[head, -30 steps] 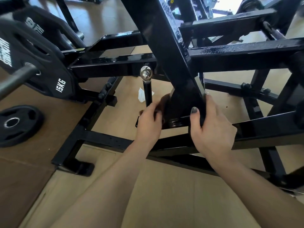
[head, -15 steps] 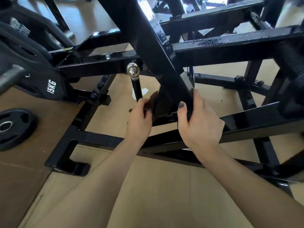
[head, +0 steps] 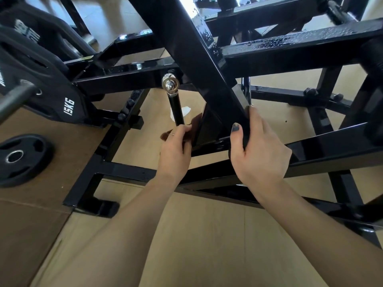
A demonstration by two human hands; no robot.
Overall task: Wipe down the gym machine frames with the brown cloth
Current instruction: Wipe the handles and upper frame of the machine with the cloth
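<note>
White "15KG" on the black weight plate (head: 51, 94) loaded at left; other lettering there unreadable.

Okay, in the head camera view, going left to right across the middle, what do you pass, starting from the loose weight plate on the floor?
Loose black weight plate on the floor → black 15KG plate on the machine → left hand holding the brown cloth → black diagonal frame beam → right hand gripping the beam's lower end.

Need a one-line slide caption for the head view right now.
Left hand presses the brown cloth against the black diagonal frame beam; right hand grips its other side.
</note>
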